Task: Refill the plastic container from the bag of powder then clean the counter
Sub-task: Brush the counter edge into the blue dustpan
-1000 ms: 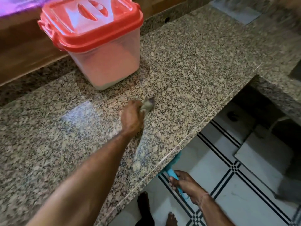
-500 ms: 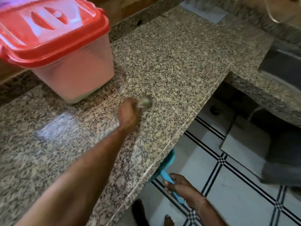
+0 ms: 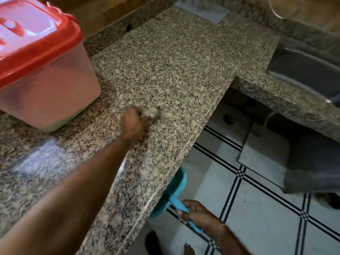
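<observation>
Wiping stage, by my reading: the plastic container (image 3: 46, 85) stands near the back left of the worktop (image 3: 174, 57), its red lid (image 3: 33, 39) on and pale powder visible through the wall, so the refill looks done. No bag of powder in view. Left hand (image 3: 131, 124) clenched on a small greyish cloth (image 3: 151, 113) mid-worktop, blurred. Right hand (image 3: 191, 211) grasps the handle of a blue dustpan (image 3: 171, 190) held just under the front edge, probably to catch sweepings. Remaining: the sweep to the edge, then disposal. Surface is speckled granite, polished, with a glare patch near the left edge; spilled powder cannot be told from the speckle. Steel sink (image 3: 309, 74) at right; tiled floor (image 3: 257, 208) with black lines below.
</observation>
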Motion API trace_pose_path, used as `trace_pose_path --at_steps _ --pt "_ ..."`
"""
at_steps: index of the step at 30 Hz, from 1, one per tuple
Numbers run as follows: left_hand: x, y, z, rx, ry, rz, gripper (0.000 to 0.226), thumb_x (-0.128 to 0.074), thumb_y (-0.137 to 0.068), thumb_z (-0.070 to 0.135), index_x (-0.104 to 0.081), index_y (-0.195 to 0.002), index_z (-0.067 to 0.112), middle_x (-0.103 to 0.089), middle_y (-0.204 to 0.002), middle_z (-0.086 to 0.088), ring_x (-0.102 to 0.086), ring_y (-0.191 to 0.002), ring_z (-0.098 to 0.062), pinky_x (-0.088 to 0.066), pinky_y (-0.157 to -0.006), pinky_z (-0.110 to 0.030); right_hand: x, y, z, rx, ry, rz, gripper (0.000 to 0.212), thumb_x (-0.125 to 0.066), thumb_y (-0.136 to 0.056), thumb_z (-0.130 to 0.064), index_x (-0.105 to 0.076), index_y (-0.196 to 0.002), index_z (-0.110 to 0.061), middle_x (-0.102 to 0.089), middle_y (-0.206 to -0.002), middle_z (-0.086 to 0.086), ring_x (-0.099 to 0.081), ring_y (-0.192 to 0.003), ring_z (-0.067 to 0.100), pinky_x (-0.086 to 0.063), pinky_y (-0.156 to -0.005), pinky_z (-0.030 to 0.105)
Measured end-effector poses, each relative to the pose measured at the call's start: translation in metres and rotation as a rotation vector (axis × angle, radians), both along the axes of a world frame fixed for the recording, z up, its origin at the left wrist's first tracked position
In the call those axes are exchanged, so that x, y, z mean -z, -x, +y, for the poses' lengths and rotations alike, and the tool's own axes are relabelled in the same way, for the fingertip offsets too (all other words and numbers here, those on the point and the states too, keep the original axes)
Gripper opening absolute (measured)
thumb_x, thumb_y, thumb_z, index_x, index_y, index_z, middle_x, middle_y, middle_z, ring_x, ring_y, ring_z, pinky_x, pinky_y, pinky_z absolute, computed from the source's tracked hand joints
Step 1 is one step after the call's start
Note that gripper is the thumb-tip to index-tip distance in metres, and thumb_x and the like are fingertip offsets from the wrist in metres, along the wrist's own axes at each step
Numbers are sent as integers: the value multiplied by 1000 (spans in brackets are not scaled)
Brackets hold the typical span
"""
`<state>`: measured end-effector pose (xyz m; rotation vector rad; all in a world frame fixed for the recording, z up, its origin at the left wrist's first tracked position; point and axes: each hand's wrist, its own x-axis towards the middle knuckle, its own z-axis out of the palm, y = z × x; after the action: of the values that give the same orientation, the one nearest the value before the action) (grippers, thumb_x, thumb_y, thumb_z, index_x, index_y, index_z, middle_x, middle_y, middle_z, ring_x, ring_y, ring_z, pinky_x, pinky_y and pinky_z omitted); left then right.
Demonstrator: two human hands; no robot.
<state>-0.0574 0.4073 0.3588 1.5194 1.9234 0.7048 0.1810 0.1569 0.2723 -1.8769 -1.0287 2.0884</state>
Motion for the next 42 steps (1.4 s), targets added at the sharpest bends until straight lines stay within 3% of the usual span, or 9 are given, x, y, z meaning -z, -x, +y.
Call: trace_pose_path --at_steps 3,7,10,14,20,25,30,36,42 --pt "-1 -5 14 -46 -44 122 30 -76 -86 46 -74 -98 19 -72 -87 6 -57 -61 0 -34 -44 -16 6 -8 0 -9 -14 8 14 -63 -100 -12 -65 -114 -6 -65 -84 1 -65 -65 1 -51 -68 17" --pt "5 -56 -12 310 -4 137 23 -77 -87 39 -72 -99 19 -73 -89 5 -64 -66 -3 -43 -46 -16 11 -12 2 -56 -18 10 28 -62 -101 -9 -60 -123 7 -65 -81 2 -63 -65 4 -51 -67 18" --pt "-1 -50 6 96 -50 110 18 -74 -91 25 -71 -106 14 -69 -95 5 -60 -68 0 -43 -42 -12 15 -18 10 -96 -33 31 26 -63 -100 -9 -61 -121 6 -65 -78 -1 -62 -62 4 -51 -65 18" --pt "-3 -38 25 -152 -30 229 22 -77 -87 35 -73 -101 18 -74 -96 2 -65 -72 -9 -40 -46 -17 20 -32 24 -132 -44 100 6 -64 -99 -10 -64 -104 -7 -64 -75 -4 -59 -63 5 -50 -67 19" --pt "12 -113 -22 371 -39 162 21 -76 -89 29 -68 -104 18 -67 -109 3 -62 -83 -7 -55 -68 -24 12 -58 25 -206 -15 141 8 -62 -100 -10 -62 -108 -7 -64 -79 0 -58 -64 5 -48 -64 15" --pt "10 -85 6 98 -120 141 18 -77 -87 25 -71 -102 15 -68 -108 -1 -59 -78 -5 -42 -56 -12 11 -74 27 -241 -40 139 4 -63 -100 -9 -60 -100 -6 -65 -68 -6 -57 -58 4 -47 -61 17" --pt "25 -119 -22 324 -244 161 19 -64 -96 25 -74 -109 14 -64 -113 -4 -56 -94 -11 -56 -76 -24 9 -79 26 -262 -55 132 10 -64 -99 -14 -63 -105 -6 -66 -80 2 -60 -63 6 -50 -63 20" --pt "34 -98 -66 464 -176 137 26 -58 -94 30 -76 -113 25 -55 -109 4 -49 -100 -10 -41 -75 -17 -1 -79 24 -311 -49 97 32 -64 -99 -17 -61 -119 8 -66 -82 -1 -61 -66 4 -50 -67 19" --pt "31 -31 -118 508 -86 190 16 -62 -92 26 -74 -95 16 -53 -101 7 -52 -90 -8 -43 -68 -15 -15 -67 16 -297 -50 147 18 -64 -100 -12 -62 -113 1 -63 -76 -4 -60 -64 2 -51 -67 18"
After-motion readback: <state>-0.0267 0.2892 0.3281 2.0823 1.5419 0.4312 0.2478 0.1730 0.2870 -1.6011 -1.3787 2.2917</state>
